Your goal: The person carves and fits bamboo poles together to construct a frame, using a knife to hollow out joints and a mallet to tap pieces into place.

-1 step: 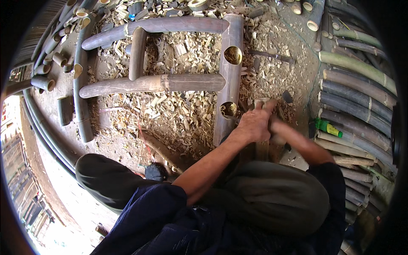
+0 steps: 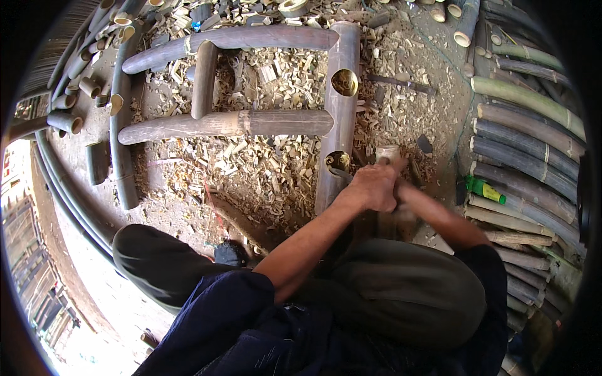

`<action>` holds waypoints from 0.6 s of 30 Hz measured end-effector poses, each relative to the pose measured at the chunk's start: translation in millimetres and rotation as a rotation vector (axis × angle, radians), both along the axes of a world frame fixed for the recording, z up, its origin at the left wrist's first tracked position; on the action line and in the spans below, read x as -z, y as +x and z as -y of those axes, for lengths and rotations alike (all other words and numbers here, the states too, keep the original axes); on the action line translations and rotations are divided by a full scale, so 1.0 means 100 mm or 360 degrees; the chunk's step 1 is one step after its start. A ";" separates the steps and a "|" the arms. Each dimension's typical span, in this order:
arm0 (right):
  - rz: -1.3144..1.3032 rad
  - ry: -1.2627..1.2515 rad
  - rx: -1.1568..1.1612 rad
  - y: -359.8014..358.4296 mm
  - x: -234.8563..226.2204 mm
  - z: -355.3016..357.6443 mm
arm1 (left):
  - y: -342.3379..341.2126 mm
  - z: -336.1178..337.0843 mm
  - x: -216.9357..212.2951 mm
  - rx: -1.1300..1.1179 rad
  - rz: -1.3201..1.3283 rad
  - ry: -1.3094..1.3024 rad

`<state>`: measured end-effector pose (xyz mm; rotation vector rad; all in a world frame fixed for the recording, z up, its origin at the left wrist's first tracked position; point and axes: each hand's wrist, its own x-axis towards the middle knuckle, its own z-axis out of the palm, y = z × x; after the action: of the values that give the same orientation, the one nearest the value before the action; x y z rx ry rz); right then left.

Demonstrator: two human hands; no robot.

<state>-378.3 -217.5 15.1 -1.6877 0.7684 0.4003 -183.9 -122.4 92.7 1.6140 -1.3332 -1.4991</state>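
Observation:
My left hand (image 2: 374, 187) is closed beside the upright bamboo post (image 2: 342, 125), its fingers curled round something I cannot make out. A grey blade-like tip (image 2: 339, 173) shows between that hand and the lower round hole in the post. Smeared by motion, my right hand (image 2: 403, 188) lies against the left one and is partly hidden by it. Under both hands stands a pale wooden piece (image 2: 388, 151), whose round end shows just beyond the fingers. Two bamboo rails (image 2: 282, 123) run from the post to a second bamboo post (image 2: 122, 163) on the left.
Wood chips (image 2: 257, 166) cover the ground inside the frame. A short bamboo crosspiece (image 2: 204, 78) lies between the rails. Bamboo poles (image 2: 527, 144) are stacked at the right, with a green bottle (image 2: 486, 188) on them. Bamboo offcuts (image 2: 64, 121) lie at the far left.
My left hand's fingers have drawn down, so the pale wooden end shows more. A grey tip now shows at the lower hole. My right hand has shifted slightly.

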 end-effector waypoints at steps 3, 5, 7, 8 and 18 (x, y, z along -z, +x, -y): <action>-0.0083 -0.0298 -0.0416 0.24 -0.09 0.02 | 0.08 -0.05 0.11 0.0165 0.0016 -0.0085; -0.0212 -0.0570 -0.0906 0.75 -0.44 0.12 | -0.03 -0.16 0.13 -0.0446 0.0105 -0.0297; -0.0328 -0.0767 -0.1399 1.27 -0.89 0.20 | -0.16 -0.22 0.05 -0.1078 0.0020 -0.0582; -0.0416 -0.0817 -0.1635 1.40 -1.08 0.24 | -0.22 -0.21 -0.04 -0.1172 0.0008 -0.0498; -0.0075 0.0066 -0.0435 0.50 -0.26 -0.21 | -0.03 -0.26 -0.10 -0.0206 0.0110 -0.0021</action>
<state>-327.8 -196.1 40.8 -1.7542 0.5597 0.6433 -186.9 -96.2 103.0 1.7233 -1.2475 -1.3665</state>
